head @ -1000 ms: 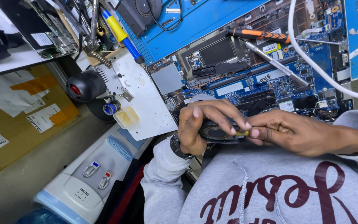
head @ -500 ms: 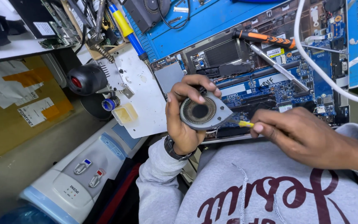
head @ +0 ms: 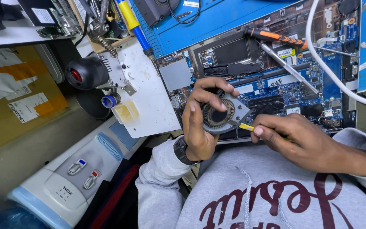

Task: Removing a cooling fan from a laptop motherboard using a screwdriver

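Note:
My left hand (head: pixel 200 114) holds a round laptop cooling fan (head: pixel 222 114) in a grey metal housing, tilted up so its blades face me. My right hand (head: pixel 297 138) pinches a thin yellow-handled tool (head: pixel 245 126) whose tip touches the fan's right edge. Both hands hover over the front edge of an opened laptop (head: pixel 284 85) with its blue circuit board exposed.
An orange-and-black screwdriver (head: pixel 282 53) lies across the laptop. A white cable (head: pixel 331 72) curves over its right side. A blue mat (head: pixel 217 21) lies behind it. Left are a white metal plate (head: pixel 149 97) with a small yellow dish (head: pixel 125 112), a black-and-red device (head: pixel 83 73) and a white appliance (head: pixel 73 169).
My left hand lifted the fan from flat near the laptop's edge and turned it to face me. My right hand brought the yellow tool's tip onto the fan.

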